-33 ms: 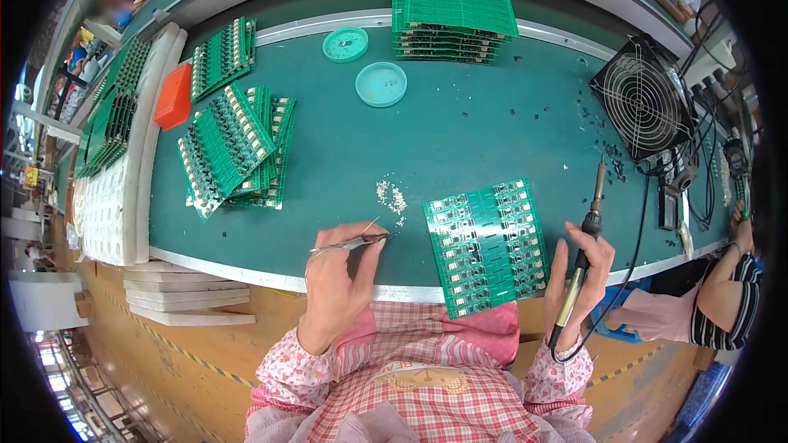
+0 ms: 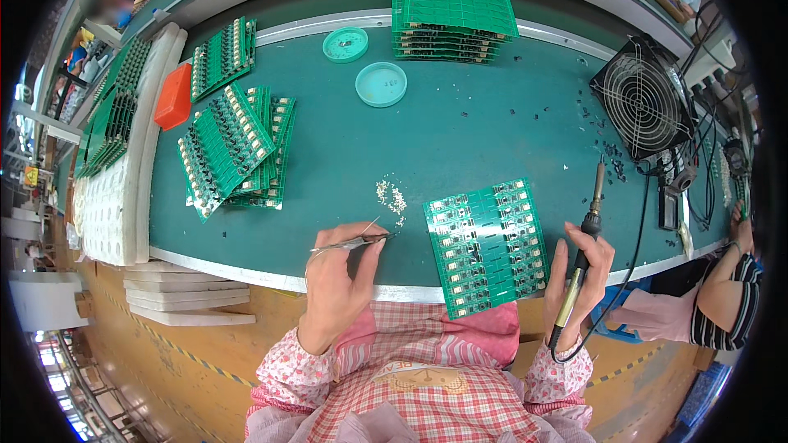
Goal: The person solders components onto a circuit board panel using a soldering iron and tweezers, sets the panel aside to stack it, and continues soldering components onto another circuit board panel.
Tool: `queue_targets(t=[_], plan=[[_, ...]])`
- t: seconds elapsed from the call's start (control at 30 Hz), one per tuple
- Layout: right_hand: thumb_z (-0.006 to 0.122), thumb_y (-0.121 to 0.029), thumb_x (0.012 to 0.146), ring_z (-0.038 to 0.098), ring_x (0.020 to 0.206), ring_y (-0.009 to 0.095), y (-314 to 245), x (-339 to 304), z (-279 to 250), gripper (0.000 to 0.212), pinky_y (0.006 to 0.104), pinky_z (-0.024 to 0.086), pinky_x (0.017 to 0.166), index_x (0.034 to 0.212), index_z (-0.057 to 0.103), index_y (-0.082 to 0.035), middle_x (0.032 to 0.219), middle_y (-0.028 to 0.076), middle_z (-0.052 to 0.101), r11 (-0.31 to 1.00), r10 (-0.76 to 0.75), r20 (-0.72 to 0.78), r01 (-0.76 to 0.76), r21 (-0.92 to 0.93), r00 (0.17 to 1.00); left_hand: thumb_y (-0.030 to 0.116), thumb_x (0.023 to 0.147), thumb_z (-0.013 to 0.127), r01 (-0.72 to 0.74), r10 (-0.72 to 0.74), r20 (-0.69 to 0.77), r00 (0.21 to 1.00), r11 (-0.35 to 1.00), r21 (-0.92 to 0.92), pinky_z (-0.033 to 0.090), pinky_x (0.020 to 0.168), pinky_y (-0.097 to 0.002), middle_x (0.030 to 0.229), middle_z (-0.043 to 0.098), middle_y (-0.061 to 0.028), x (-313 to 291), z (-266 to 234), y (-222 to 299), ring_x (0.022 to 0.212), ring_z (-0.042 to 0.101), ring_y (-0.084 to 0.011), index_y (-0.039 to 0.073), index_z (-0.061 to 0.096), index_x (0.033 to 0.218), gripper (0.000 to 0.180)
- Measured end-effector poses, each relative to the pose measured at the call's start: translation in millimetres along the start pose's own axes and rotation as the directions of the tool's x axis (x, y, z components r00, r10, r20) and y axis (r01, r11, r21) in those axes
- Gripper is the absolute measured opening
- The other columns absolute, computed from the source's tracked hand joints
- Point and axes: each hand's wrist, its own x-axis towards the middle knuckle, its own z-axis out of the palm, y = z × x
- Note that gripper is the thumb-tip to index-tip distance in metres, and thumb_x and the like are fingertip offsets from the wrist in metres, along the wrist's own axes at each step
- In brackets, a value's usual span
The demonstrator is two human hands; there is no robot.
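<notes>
My left hand [image 2: 338,275] is closed on a pair of metal tweezers [image 2: 349,243]. Their tips point right, just below a small heap of tiny pale parts [image 2: 394,198] on the table. Closed round a soldering iron [image 2: 580,271], my right hand [image 2: 593,258] is at the table's front edge; the iron's tip points up and away from me. Between the two hands lies a green circuit board panel [image 2: 492,258] with rows of components, its near end jutting past the table edge. The iron is apart from the panel.
Populated panels [image 2: 234,148] are piled at left beside a red bin [image 2: 173,98]. Two round turquoise dishes [image 2: 381,84] and a tall board stack [image 2: 455,0] stand at the back. On the right are a black fan [image 2: 644,98], cables and scattered black bits [image 2: 613,152]. A person's arm [image 2: 722,287] shows far right.
</notes>
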Motion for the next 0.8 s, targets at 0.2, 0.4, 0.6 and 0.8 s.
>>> queue_targets(t=[0.2, 0.4, 0.6, 0.8], plan=[[0.066, 0.008, 0.088, 0.061, 0.102, 0.028, -0.2, -1.3, 0.6, 0.026, 0.0382, 0.047, 0.094, 0.111, 0.059, -0.003, 0.106, 0.014, 0.071, 1.0, 0.003, -0.007, -0.003, 0.006, 1.0, -0.005, 0.088, 0.066, -0.013, 0.013, -0.002, 1.0, 1.0, 0.022, 0.052, 0.079, -0.0317, 0.102, 0.07, -0.0122, 1.9, 0.7, 1.3, 0.089, 0.068, -0.0248, -0.003, 0.068, 0.093, 0.006], [0.069, 0.013, 0.08, 0.061, 0.097, 0.031, -1.1, -1.0, 0.1, 0.035, 0.0411, 0.049, 0.089, 0.11, 0.06, -0.003, 0.104, 0.013, 0.072, 1.0, -0.004, -0.019, 0.004, 0.005, 1.0, -0.006, 0.088, 0.066, -0.01, 0.011, -0.01, 1.0, 1.0, 0.012, 0.052, 0.078, -0.0317, 0.102, 0.07, -0.013, 1.4, 0.0, 2.3, 0.089, 0.067, -0.0253, -0.003, 0.068, 0.092, 0.006], [0.071, 0.01, 0.08, 0.064, 0.099, 0.032, -2.8, -4.4, 0.2, 0.035, 0.0416, 0.049, 0.092, 0.111, 0.061, -0.003, 0.105, 0.012, 0.072, 0.999, -0.008, -0.002, 0.008, 0.053, 1.0, -0.006, 0.089, 0.066, -0.037, 0.037, -0.002, 0.999, 0.999, 0.034, 0.053, 0.078, -0.0315, 0.103, 0.07, -0.0133, 0.8, 0.4, 1.3, 0.087, 0.068, -0.0252, -0.003, 0.068, 0.095, 0.007], [0.073, 0.008, 0.08, 0.066, 0.097, 0.032, -5.3, -7.2, 1.9, 0.035, 0.0419, 0.05, 0.092, 0.112, 0.062, -0.003, 0.106, 0.013, 0.072, 0.998, 0.004, 0.035, -0.006, 0.068, 0.999, -0.005, 0.089, 0.066, 0.004, -0.004, -0.004, 1.0, 1.0, 0.005, 0.053, 0.077, -0.0309, 0.103, 0.069, -0.0133, -0.7, 0.8, 0.6, 0.087, 0.069, -0.0251, -0.004, 0.068, 0.095, 0.006]])
